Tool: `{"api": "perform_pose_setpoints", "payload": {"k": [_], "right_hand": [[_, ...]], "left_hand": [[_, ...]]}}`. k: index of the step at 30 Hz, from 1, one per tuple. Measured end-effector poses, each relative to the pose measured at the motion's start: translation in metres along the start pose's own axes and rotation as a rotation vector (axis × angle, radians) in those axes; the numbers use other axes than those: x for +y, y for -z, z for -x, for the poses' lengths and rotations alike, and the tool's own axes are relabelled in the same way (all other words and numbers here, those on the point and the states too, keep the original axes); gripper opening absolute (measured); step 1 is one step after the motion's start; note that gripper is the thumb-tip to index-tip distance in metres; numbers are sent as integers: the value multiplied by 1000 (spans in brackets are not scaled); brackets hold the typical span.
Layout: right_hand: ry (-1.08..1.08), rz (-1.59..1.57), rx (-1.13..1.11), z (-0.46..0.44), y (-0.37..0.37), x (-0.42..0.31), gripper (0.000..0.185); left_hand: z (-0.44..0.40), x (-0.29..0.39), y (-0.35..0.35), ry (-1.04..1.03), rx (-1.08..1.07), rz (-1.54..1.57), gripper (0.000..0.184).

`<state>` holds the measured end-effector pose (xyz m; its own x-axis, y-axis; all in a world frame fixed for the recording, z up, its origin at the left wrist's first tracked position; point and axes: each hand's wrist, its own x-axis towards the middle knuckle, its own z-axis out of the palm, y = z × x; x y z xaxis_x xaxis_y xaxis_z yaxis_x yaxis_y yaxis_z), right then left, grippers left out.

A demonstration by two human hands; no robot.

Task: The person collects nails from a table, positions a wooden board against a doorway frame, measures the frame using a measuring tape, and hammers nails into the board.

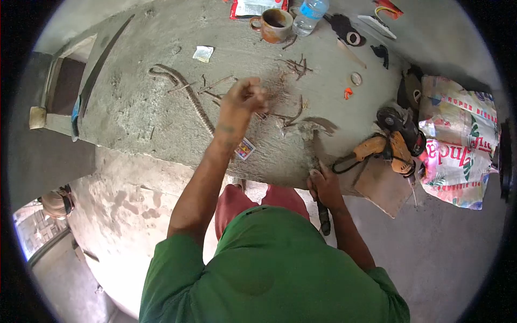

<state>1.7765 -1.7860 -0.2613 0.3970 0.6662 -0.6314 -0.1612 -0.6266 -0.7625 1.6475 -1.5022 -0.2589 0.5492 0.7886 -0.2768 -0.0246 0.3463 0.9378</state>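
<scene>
Over the middle of the rough concrete slab (134, 116) is my left hand (247, 97), its fingers curled; what they hold, if anything, is too small to make out. Thin brown twigs or roots (293, 116) lie below and beside it. A braided cord-like strand (194, 102) runs to the left of my left forearm. At the slab's front edge, my right hand (322, 185) is closed round a dark-handled tool (323, 215), whose far end rests near the twigs. A small colourful card (245, 149) lies by my left wrist.
A long blade (99, 67) lies at the left edge. A brown mug (276, 25) and water bottle (311, 16) stand at the back. On the right are a power tool (398, 140), a tape roll (356, 79) and a printed bag (458, 142).
</scene>
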Motion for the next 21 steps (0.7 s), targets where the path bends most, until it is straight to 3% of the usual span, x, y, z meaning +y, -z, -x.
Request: {"api": "perform_pose_setpoints", "payload": {"k": [2, 6, 7, 9, 14, 17, 21], "right_hand": [[-12, -32, 2, 0, -3, -4, 30], [42, -74, -24, -5, 1, 12, 31], [67, -98, -52, -7, 2, 18, 38], [51, -68, -25, -2, -2, 5, 30], [43, -55, 40, -3, -6, 10, 29], [-29, -111, 11, -1, -8, 1, 37], [-16, -67, 54, -3, -11, 4, 31]], "left_hand": [[20, -13, 33, 5, -11, 230, 9], [54, -14, 86, 39, 21, 290, 10], [58, -20, 99, 60, 53, 393, 11], [64, -25, 116, 104, 133, 551, 16], [73, -28, 141, 125, 213, 558, 27], [82, -20, 144, 125, 43, 763, 45], [91, -15, 144, 106, 16, 814, 43]]}}
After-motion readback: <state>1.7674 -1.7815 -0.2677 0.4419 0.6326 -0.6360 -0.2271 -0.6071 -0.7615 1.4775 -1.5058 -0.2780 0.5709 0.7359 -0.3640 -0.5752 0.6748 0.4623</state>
